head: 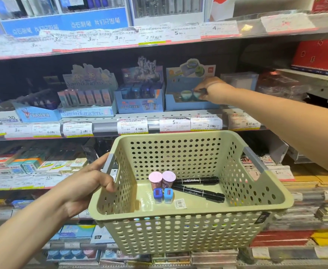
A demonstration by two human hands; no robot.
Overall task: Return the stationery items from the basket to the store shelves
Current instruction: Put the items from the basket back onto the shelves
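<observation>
My left hand (85, 184) grips the grey left handle of a pale green perforated basket (256, 205) held in front of the shelves. Inside lie two pink-capped round items (161, 178), two small blue sharpeners (163, 194), two black markers (198, 186) and a loose barcode label (180, 203). My right hand (210, 90) reaches into a light blue display box (188, 107) on the middle shelf and pinches a teal round item (196, 95). Another teal round item (186, 95) sits just left of it in the box.
The middle shelf holds more display boxes: a blue sharpener box (140, 104) and a Sanrio characters box (85, 111) to the left. Price labels line the shelf edge (132, 126). Erasers, notebooks and paper stacks fill the lower shelves; red packs lie upper right.
</observation>
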